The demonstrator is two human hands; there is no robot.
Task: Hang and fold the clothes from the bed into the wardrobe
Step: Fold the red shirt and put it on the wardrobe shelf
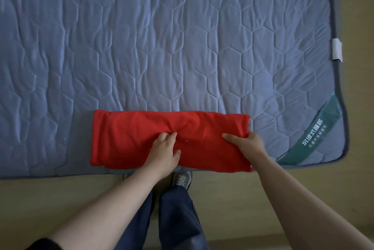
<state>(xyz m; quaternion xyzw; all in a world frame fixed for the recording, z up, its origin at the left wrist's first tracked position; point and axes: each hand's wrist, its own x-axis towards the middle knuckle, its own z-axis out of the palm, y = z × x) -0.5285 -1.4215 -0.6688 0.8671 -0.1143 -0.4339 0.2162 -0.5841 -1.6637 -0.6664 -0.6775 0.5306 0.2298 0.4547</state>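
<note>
Red garment (129, 140) on the bed (182, 47), lower centre: left hand (165, 149) pinches its middle, right hand (248, 144) grips its end

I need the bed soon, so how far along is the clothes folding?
Done: the red garment lies folded into a long strip at the near edge of the blue quilted mattress pad. In hand: the left hand pinches its middle, the right hand grips its right end, seemingly for another fold. Left: that fold, then the wardrobe, which is out of view. No other clothes show on the pad.
</note>
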